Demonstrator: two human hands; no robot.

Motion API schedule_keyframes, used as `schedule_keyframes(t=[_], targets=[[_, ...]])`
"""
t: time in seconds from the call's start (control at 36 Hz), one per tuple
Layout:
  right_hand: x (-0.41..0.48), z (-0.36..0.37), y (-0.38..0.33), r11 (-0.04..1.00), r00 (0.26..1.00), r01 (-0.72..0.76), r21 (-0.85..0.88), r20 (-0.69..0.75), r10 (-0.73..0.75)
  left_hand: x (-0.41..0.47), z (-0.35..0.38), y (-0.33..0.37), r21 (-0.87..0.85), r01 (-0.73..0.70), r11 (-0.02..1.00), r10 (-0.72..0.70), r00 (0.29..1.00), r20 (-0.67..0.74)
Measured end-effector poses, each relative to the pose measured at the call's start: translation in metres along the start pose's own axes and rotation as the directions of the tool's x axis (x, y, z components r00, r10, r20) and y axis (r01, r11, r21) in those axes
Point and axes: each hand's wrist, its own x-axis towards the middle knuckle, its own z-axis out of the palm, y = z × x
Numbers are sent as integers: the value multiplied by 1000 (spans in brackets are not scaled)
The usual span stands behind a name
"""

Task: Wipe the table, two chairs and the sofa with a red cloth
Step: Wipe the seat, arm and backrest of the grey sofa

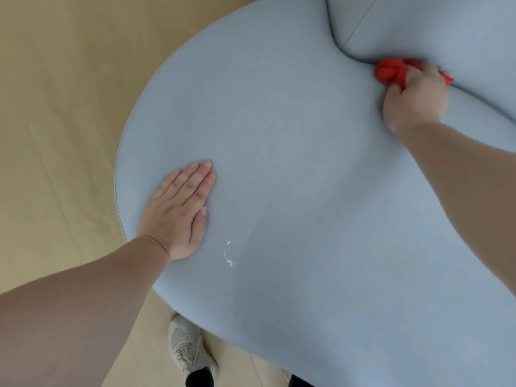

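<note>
My right grip (pixel 416 93) is curled round the red cloth (pixel 391 72), pushed into the crease between the sofa (pixel 293 135) seat and back. My left grip (pixel 178 210) lies spread flat on the seat; I'd brace there and follow the crease with overlapping strokes.

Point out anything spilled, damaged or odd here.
A small whitish, shiny squiggle marks the blue seat beside the heel of the left hand, unlike the plain fabric around it; smear or scuff, I cannot tell.
</note>
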Motion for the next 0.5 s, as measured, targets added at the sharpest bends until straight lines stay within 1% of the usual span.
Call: schedule_keyframes(t=[0.14, 0.28, 0.39, 0.5], targets=[[-10, 7, -45, 987, 991, 133, 86, 24, -135, 0, 0, 2, -7, 0, 1000, 0, 1000, -4], [-17, 12, -75, 991, 990, 117, 70, 70, -122, 0, 0, 2, -14, 3, 1000, -3, 1000, -2], [-33, 18, -92, 968, 972, 211, 135, 73, -222, 0, 0, 3, -34, 0, 999, -1, 1000, -27], [-46, 21, -103, 966, 967, 231, 116, 78, -241, 1, -1, 2, -36, -10, 999, 10, 1000, -11]])
